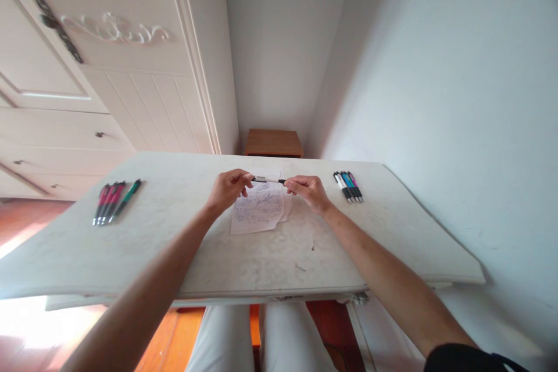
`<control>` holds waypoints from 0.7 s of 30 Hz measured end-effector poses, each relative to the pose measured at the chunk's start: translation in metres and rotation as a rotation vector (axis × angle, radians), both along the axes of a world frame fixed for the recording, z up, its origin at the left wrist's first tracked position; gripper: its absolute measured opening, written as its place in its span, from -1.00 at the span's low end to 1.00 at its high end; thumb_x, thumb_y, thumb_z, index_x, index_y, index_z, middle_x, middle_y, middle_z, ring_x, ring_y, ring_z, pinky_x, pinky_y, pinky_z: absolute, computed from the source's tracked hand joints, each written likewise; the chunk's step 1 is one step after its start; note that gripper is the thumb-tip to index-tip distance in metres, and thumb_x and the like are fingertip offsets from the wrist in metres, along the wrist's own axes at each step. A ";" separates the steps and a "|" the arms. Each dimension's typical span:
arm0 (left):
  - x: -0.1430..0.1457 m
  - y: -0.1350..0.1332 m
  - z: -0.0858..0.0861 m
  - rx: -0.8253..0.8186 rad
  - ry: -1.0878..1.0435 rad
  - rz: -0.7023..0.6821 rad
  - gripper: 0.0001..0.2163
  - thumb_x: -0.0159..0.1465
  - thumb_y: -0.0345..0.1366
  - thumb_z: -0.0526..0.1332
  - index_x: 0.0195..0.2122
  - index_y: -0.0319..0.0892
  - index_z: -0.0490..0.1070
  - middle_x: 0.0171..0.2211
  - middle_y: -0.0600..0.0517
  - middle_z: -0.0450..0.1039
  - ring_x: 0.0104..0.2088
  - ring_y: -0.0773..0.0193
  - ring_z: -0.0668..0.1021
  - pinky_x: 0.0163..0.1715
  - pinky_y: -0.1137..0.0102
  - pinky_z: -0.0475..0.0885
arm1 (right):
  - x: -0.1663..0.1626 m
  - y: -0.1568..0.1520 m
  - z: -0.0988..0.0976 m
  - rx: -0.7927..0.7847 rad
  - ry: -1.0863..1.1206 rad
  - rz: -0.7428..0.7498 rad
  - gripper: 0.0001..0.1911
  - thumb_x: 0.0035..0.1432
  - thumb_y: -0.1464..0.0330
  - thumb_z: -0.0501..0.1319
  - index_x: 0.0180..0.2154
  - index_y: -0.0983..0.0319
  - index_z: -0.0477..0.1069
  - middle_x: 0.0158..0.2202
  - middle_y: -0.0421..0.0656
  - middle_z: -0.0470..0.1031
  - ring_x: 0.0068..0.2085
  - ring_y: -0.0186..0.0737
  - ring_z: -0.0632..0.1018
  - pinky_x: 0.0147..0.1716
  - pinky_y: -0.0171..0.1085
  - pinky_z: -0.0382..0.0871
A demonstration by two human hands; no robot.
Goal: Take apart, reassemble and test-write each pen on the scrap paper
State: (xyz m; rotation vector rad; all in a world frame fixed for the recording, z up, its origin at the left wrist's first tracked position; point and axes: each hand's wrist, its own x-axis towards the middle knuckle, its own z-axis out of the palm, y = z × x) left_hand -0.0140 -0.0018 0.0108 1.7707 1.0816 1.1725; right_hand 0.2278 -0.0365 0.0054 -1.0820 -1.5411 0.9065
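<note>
Both my hands hold a pen [267, 180] level above a scribbled sheet of paper [260, 210] in the middle of the white table [131, 256]. My left hand [230, 187] pinches the pen's left end. Its right end is pinched by my right hand [308, 190]. The pen looks white and black. The paper lies flat just beneath and in front of my fingers.
A row of red pens and one green pen [114, 200] lies on the table's left part. Several pens in white, blue, green and purple [348, 185] lie at the right. A white wardrobe [108, 70] stands left, a wall close on the right, a wooden stand [274, 143] behind.
</note>
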 end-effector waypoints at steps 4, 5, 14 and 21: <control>-0.001 -0.002 -0.001 0.017 0.065 0.027 -0.52 0.27 0.08 0.09 -0.61 -0.21 0.35 -0.72 0.06 0.36 -0.72 0.42 0.38 -0.69 0.53 0.24 | -0.001 -0.002 0.001 0.001 0.000 0.012 -0.68 0.03 0.11 0.33 -0.46 0.24 0.59 -0.52 -0.17 0.52 -0.47 -0.28 0.46 -0.42 -0.30 0.36; -0.001 -0.002 -0.001 0.014 0.073 0.025 -0.49 0.28 0.09 0.07 -0.64 -0.21 0.33 -0.74 0.05 0.35 -0.72 0.42 0.37 -0.69 0.53 0.24 | -0.001 -0.002 0.002 0.004 0.000 0.014 -0.68 0.03 0.11 0.33 -0.46 0.24 0.59 -0.52 -0.17 0.52 -0.47 -0.28 0.46 -0.42 -0.30 0.36; -0.001 -0.002 -0.001 -0.026 -0.048 -0.039 -0.48 0.05 -0.03 0.39 -0.03 -0.22 0.43 -0.38 -0.02 0.55 -0.61 0.35 0.51 -0.67 0.51 0.30 | 0.001 0.001 -0.002 0.011 0.009 0.001 -0.68 0.05 0.11 0.31 -0.47 0.25 0.58 -0.53 -0.17 0.51 -0.46 -0.29 0.47 -0.41 -0.30 0.35; -0.003 0.001 -0.005 0.032 0.044 -0.047 -0.57 0.26 0.06 0.13 -0.50 -0.24 0.42 -0.63 0.07 0.40 -0.69 0.44 0.39 -0.68 0.53 0.25 | 0.001 0.001 -0.001 0.013 -0.018 0.013 -0.68 0.04 0.12 0.31 -0.46 0.26 0.58 -0.53 -0.17 0.51 -0.46 -0.28 0.47 -0.42 -0.31 0.34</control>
